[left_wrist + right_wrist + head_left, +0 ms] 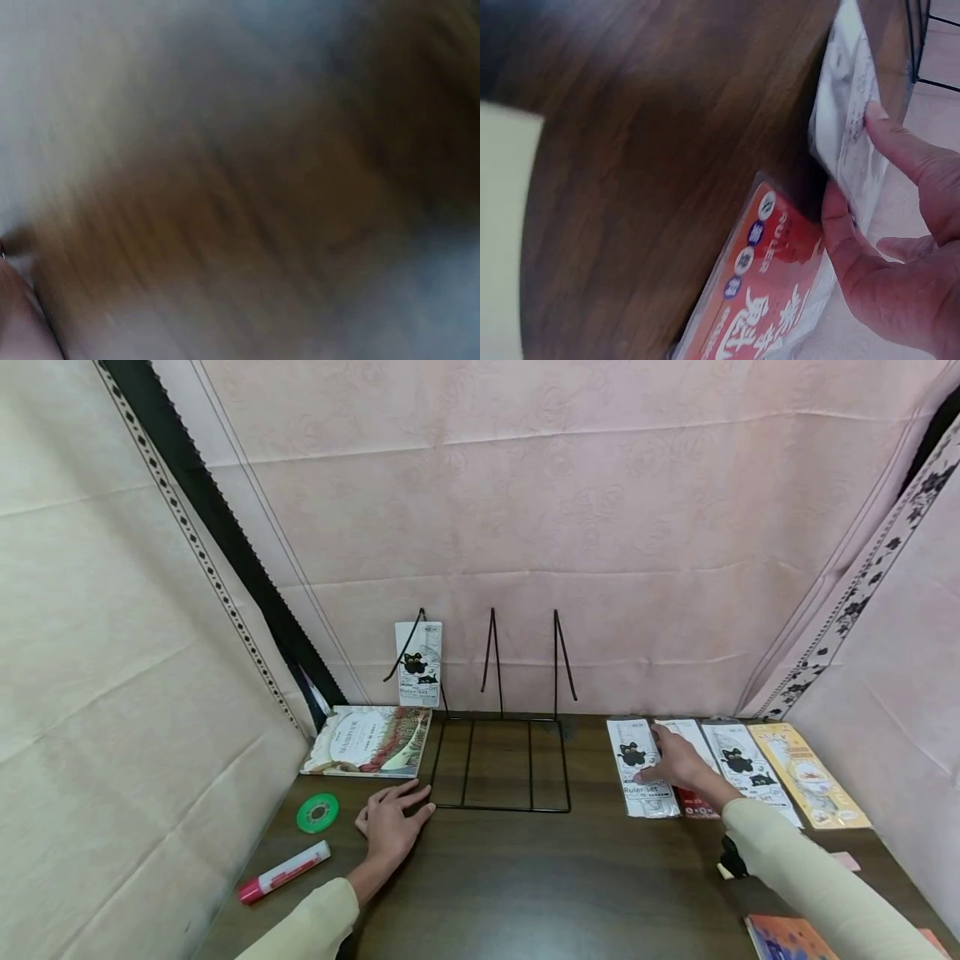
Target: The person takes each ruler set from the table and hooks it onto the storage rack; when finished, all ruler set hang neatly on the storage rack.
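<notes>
Now in the pinch: a white Ruler Set packet with a black cat print, at the left end of a row on the brown surface; the right-wrist view shows it tilted.
Right hand: thumb and fingers pinch that packet.
Left hand: fingers spread, beside the front left corner of the black wire rack; I cannot tell whether they touch it.
Rack hooks: three; a similar cat packet hangs from the left one.
Row neighbours: a red packet just beside, then another cat packet and a yellow packet.
Slip risk: glossy plastic could slide from a loose pinch.
Drag risk: a low lift might snag the red packet, being so close.
Rack risk: a left-hand bump could shift it and swing the hanging packet.
</notes>
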`<state>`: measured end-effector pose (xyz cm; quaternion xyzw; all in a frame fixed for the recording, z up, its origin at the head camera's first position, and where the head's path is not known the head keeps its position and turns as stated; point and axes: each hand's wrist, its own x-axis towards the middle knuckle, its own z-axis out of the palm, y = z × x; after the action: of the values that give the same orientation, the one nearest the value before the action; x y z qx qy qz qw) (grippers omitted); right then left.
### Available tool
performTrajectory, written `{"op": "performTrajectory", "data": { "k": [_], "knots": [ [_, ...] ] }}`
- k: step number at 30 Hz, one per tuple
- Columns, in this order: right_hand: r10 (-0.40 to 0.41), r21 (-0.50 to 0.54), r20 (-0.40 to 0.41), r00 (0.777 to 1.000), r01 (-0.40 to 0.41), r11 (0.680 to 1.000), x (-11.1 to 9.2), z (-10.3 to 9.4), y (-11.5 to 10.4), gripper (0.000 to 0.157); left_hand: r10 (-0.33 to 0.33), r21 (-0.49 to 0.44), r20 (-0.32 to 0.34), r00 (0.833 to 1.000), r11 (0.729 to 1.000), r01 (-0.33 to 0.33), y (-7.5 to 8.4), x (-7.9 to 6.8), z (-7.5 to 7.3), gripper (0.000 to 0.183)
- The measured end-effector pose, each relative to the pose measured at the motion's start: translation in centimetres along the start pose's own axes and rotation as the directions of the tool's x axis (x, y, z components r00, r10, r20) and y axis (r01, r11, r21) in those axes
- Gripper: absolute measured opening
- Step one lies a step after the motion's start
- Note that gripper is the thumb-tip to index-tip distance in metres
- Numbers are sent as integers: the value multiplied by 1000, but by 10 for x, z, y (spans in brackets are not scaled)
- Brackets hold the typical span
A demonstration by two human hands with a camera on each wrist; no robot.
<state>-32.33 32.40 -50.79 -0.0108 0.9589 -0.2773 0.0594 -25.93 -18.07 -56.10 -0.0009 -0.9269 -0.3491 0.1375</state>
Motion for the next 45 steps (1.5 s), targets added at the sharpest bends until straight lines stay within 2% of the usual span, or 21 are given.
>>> {"op": "performTrajectory", "data": {
  "k": [5, 9, 14, 23, 28, 34, 40, 45],
  "knots": [
    [21, 31, 41, 999, -22, 999, 0, 2, -2, 127, 9, -6, -22, 1000, 1000, -9, -2, -2, 1, 34],
    [41, 54, 67, 997, -45, 998, -2, 1, -1, 122, 0, -9, -7, 1000, 1000, 0, -1, -2, 0, 34],
    [59, 112, 55, 997, -65, 992, -5, 0, 1, 115, -5, -12, 14, 1000, 1000, 5, 0, 0, 0, 35],
    [99, 248, 28, 995, -103, 963, -10, 0, -7, 101, -1, 2, 8, 1000, 1000, 1, 1, 1, 1, 35],
    [85, 270, -21, 996, -77, 960, -16, 2, -12, 86, -7, -1, 7, 1000, 1000, 7, 1, 1, 1, 35],
    [31, 247, -83, 996, -9, 969, -20, 6, -18, 76, -5, -2, 7, 1000, 1000, 5, 0, 1, 2, 35],
    [-4, 257, -66, 998, 21, 966, -29, 6, -27, 72, -5, -10, 13, 1000, 1000, 5, 0, 0, 2, 36],
    [-45, 316, -36, 998, 54, 947, -36, 2, -35, 64, -4, -8, 8, 1000, 1000, 4, 0, 0, 2, 35]
  ]
}}
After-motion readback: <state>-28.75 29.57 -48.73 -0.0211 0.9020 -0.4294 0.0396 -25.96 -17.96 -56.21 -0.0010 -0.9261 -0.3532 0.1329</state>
